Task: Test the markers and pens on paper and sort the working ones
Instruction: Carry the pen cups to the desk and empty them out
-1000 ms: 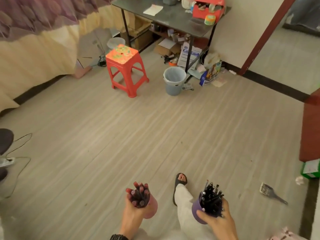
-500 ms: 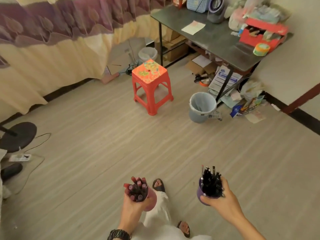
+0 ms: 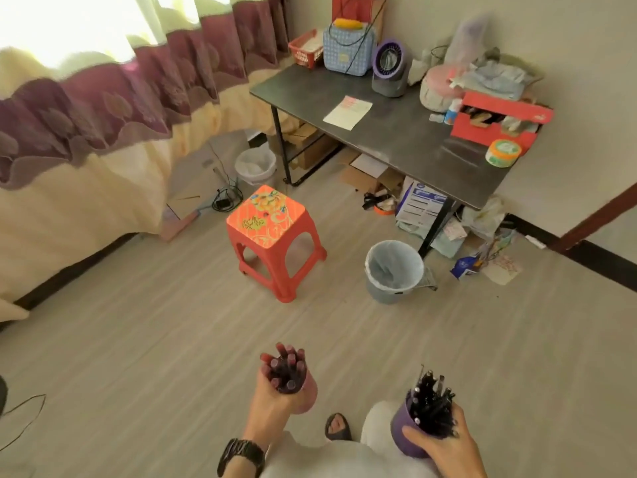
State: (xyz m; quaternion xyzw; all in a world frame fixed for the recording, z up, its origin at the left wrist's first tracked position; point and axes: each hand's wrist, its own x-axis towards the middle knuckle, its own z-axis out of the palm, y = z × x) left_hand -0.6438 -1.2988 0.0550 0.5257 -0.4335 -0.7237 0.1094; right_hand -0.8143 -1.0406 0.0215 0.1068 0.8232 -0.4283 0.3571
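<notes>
My left hand [image 3: 267, 403] grips a pink cup [image 3: 307, 395] packed with several dark red markers [image 3: 285, 369] standing upright. My right hand [image 3: 448, 446] grips a purple cup [image 3: 403, 426] crammed with several black pens [image 3: 431, 398]. Both cups are carried low in front of me, above the wooden floor. A sheet of paper [image 3: 348, 112] lies on the dark table [image 3: 406, 139] at the back right.
An orange plastic stool [image 3: 272, 232] stands in the middle of the floor, with a grey bin [image 3: 394, 270] to its right beside the table leg. Boxes and clutter sit under the table. A white bin [image 3: 255, 165] and cables lie by the curtain [image 3: 103, 132] on the left.
The view has swung up and closer to the table and stool as I walk forward. Both hands still carry their cups; my right foot has stepped ahead.
</notes>
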